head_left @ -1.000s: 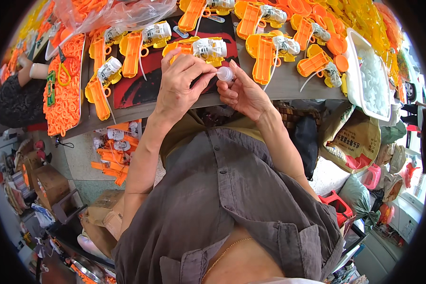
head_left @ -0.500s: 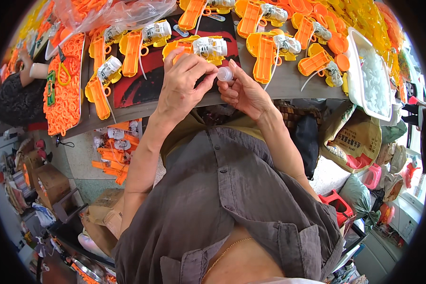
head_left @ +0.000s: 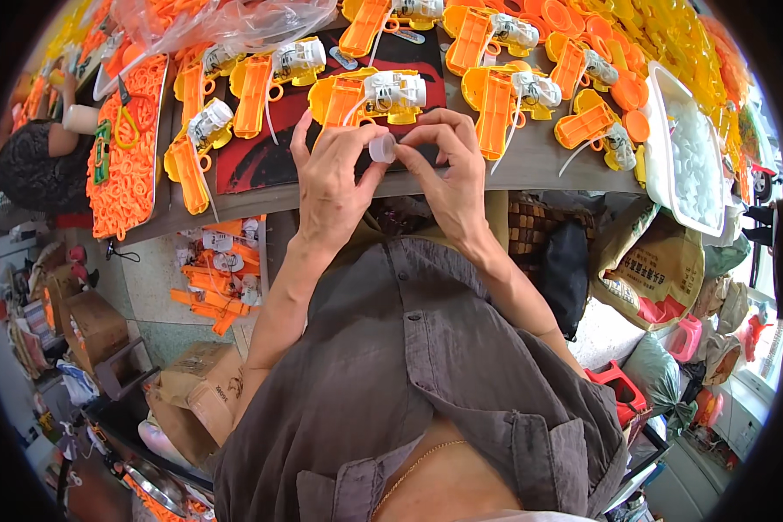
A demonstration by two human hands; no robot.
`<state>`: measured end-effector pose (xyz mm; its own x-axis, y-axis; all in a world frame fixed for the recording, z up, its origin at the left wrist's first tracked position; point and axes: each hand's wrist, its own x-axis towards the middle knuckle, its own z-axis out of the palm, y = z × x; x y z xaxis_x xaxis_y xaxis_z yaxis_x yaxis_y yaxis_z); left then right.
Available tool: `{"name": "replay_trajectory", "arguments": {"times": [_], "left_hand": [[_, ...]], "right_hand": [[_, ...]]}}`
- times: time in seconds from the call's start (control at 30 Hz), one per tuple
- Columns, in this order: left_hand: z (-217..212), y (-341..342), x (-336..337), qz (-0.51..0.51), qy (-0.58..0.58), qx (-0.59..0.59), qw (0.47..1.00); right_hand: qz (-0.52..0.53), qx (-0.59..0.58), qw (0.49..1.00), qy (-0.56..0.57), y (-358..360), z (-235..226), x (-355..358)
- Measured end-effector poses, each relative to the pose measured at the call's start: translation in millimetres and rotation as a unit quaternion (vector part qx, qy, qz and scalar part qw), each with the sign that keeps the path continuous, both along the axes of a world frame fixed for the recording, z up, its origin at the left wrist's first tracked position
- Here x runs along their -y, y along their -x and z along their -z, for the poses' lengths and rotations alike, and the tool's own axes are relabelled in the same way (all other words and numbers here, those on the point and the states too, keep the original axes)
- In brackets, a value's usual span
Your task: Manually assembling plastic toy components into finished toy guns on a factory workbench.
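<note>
- The left hand (head_left: 335,178) is raised over the near edge of the tabletop (head_left: 531,165), fingers spread upward, thumb and forefinger pinching a small translucent cap (head_left: 382,147).
- The right hand (head_left: 448,170) meets it from the other side, fingertips curled onto the same cap; the two hands touch at the cap.
- Just beyond the hands lies a yellow toy shell with a white motor block (head_left: 383,91) on a dark red mat (head_left: 270,157).
- More orange and yellow moulded shells (head_left: 496,96) lie around, thin white wires trailing from them.
- A white tray of pale caps (head_left: 692,157) stands at the right.
- An orange sheet of plastic rings (head_left: 126,157) lies at the left.
</note>
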<state>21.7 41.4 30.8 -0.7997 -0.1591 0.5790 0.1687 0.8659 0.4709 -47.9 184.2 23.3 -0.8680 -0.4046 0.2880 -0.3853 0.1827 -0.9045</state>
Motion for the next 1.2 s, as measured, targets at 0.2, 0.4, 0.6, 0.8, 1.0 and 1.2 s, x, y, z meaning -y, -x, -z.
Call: {"name": "replay_trajectory", "arguments": {"times": [0.2,0.4,0.6,0.8,1.0,1.2], "left_hand": [[-2.7,1.4,-12.2,-0.03,0.072,0.03,0.997],[-1.6,4.5,-10.8,-0.038,0.1,0.017,0.994],[-2.1,5.6,-9.4,-0.046,0.11,0.023,0.993],[8.6,12.9,2.7,-0.105,0.064,0.049,0.991],[17.9,13.8,-2.0,-0.088,0.101,0.039,0.99],[17.5,15.9,-8.0,-0.067,0.144,0.023,0.987]], "right_hand": [[0.011,-0.146,0.989,-0.033,3.3,3.5,5.7],[0.029,-0.116,0.993,0.017,1.9,5.6,8.1],[0.018,-0.138,0.99,0.009,4.1,4.3,10.2],[-0.003,-0.088,0.996,0.03,3.6,-2.6,-8.0],[-0.034,-0.165,0.983,-0.072,71.7,-8.9,8.1],[-0.098,-0.159,0.965,-0.186,84.5,-9.9,22.6]]}}
